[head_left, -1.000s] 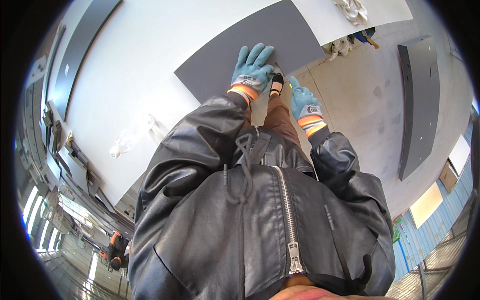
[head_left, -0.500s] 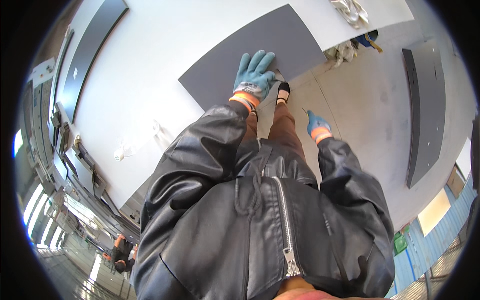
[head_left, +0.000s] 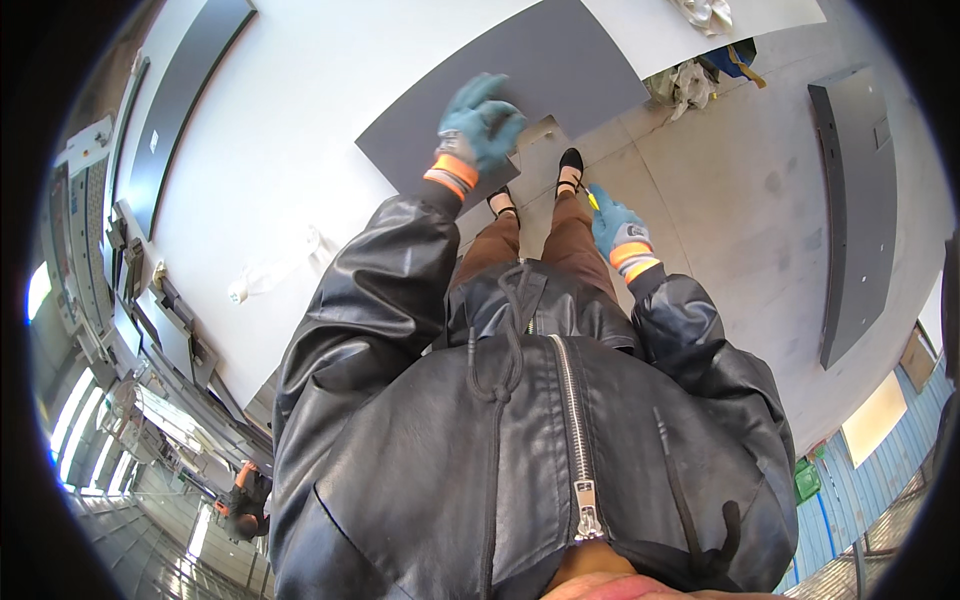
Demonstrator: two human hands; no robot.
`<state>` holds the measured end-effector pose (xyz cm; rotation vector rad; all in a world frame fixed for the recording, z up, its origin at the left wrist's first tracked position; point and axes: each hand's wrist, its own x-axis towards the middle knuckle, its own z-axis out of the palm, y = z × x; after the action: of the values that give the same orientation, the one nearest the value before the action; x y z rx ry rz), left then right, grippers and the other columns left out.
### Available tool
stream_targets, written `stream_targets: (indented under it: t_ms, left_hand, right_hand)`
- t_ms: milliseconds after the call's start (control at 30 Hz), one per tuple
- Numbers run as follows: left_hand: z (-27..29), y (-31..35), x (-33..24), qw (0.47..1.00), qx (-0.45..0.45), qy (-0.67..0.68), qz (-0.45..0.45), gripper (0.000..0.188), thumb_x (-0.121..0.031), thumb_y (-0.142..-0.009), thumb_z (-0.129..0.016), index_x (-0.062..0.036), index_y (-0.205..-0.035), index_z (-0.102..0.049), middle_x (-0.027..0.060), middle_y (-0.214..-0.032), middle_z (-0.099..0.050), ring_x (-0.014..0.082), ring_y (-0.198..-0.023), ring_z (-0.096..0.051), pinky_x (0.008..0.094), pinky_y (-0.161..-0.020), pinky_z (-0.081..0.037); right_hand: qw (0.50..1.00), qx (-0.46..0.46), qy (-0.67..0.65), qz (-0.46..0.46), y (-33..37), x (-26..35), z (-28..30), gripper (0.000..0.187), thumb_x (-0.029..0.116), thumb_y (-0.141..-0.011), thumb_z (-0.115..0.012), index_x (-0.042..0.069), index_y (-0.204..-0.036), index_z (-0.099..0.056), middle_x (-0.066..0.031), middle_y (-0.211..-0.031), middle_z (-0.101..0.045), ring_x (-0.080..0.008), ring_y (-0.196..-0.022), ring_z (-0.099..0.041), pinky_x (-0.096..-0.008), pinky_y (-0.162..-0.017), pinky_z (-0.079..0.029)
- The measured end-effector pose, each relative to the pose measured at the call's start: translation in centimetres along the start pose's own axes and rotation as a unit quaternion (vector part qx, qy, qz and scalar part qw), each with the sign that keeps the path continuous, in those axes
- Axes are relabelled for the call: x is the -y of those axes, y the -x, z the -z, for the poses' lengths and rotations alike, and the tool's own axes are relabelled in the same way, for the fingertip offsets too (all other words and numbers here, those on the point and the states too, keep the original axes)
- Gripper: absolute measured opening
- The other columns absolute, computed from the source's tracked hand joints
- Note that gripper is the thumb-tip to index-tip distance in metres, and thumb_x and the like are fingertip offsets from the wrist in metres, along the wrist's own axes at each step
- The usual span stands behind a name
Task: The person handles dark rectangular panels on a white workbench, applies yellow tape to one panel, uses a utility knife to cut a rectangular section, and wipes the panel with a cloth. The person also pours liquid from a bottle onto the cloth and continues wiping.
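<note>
Since half a second ago the left hand (head_left: 480, 125) has lifted off the dark grey panel (head_left: 500, 85) and now hovers over its near edge, fingers loosely spread, gripping nothing. That panel lies on the white bench (head_left: 290, 150) at twelve o'clock. At one o'clock the right hand (head_left: 612, 225) is closed around a small yellow-tipped tool (head_left: 593, 198), above the concrete floor (head_left: 740, 220).
</note>
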<state>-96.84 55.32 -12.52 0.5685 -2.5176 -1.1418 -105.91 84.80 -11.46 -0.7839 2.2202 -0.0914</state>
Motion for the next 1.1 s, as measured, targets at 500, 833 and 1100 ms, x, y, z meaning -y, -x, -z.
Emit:
stream_targets:
  t_ms: [500, 833, 1100]
  left_hand:
    - [1.8, 2.8, 0.6, 0.948, -0.079, -0.303, -0.054, 0.049, -0.039, -0.088, -0.068, -0.0165, -0.132, -0.064, 0.0103, -0.145, -0.055, 0.035, -0.137, -0.046, 0.0528, -0.117, -0.029]
    - [2.1, 2.7, 0.3, 0.952, -0.085, -0.291, -0.051, 0.05, -0.038, -0.086, -0.07, -0.0156, -0.13, -0.064, 0.0111, -0.143, -0.056, 0.0364, -0.135, -0.047, 0.0537, -0.116, -0.03]
    - [2.2, 2.7, 0.5, 0.954, -0.082, -0.285, -0.047, 0.053, -0.039, -0.084, -0.071, -0.0166, -0.132, -0.064, 0.0111, -0.143, -0.056, 0.0362, -0.135, -0.047, 0.0544, -0.116, -0.029]
  right_hand:
    - [0.991, -0.109, 0.018, 0.076, 3.1, 10.6, 1.4, 0.064, 0.02, -0.093, -0.056, 0.024, -0.154, -0.038, -0.0202, -0.099, -0.068, -0.0421, -0.082, -0.068, -0.0541, -0.073, -0.055]
    - [0.995, -0.068, 0.066, 0.039, 2.5, 12.7, 2.3, 0.056, 0.021, -0.096, -0.053, 0.019, -0.15, -0.04, -0.0218, -0.1, -0.07, -0.0431, -0.087, -0.07, -0.0551, -0.074, -0.056]
    - [0.996, -0.026, 0.084, 0.005, 2.2, 13.6, 2.8, 0.056, 0.019, -0.096, -0.05, 0.017, -0.151, -0.039, -0.0217, -0.099, -0.071, -0.0431, -0.087, -0.07, -0.055, -0.076, -0.055]
